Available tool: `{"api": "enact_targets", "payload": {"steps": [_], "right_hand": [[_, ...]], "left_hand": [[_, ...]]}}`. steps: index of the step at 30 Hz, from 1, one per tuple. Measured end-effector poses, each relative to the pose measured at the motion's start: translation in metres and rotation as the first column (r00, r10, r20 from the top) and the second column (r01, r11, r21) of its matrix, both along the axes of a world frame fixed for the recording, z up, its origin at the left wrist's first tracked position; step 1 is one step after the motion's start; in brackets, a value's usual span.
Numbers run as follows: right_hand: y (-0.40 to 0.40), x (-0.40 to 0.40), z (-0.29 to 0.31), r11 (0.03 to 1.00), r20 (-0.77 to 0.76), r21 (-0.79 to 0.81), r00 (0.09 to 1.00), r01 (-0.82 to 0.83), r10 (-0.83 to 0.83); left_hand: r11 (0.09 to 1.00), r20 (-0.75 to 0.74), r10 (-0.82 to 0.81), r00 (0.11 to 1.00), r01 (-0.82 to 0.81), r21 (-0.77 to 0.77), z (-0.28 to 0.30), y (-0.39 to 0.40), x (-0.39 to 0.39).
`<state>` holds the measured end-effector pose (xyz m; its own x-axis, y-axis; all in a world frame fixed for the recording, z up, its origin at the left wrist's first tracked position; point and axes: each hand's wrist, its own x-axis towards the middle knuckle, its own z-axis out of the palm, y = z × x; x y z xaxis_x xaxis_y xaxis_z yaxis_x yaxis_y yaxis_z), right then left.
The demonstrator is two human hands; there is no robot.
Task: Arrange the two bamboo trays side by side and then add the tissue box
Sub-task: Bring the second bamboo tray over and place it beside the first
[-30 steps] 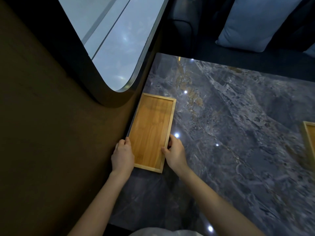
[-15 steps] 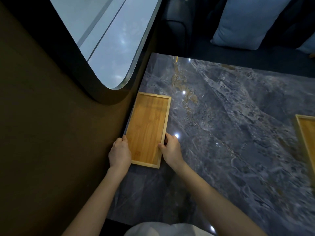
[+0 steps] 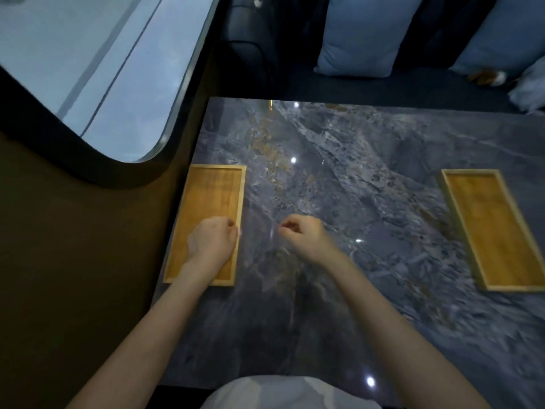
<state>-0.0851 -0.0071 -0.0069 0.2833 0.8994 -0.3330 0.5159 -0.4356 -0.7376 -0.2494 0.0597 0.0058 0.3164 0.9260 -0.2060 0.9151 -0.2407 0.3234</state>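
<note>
While both hands are empty, status check. Left tray (image 3: 206, 208) lies flat at the table's (image 3: 368, 187) left edge, long side against the wall (image 3: 73, 276). Right tray (image 3: 492, 228) lies flat near the table's right side, angled a bit, near corner cut by frame edge. The two are well apart w/ bare marble between them.

Left hand (image 3: 213, 242) hovers over the near half of left tray, fingers curled in loosely, gripping nothing; contact w/ tray can't be judged from this angle. Right hand (image 3: 302, 239) is over bare marble just beside that tray's right rim, fingers also curled, holding nothing, some motion blur.

Tissue box: not in view anywhere.

Progress, my estimate: early. Left tray looks placed, approx. parallel to table edge. Side-by-side step not yet done. Remaining: bring right tray across until it sits just beside the left one, rims parallel; then find the tissue box and add it. Where it goes relative to trays is not clear from task wording.

Cushions (image 3: 362, 36) on dark seat beyond far edge; window (image 3: 88, 69) upper left.
</note>
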Motion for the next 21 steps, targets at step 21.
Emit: {"api": "enact_targets", "payload": {"steps": [21], "right_hand": [[-0.262, 0.315, 0.002, 0.789, 0.249, 0.149, 0.749, 0.596, -0.614]], "left_hand": [[0.898, 0.337, -0.398, 0.853, 0.437, -0.045, -0.021, -0.208, 0.329]]}}
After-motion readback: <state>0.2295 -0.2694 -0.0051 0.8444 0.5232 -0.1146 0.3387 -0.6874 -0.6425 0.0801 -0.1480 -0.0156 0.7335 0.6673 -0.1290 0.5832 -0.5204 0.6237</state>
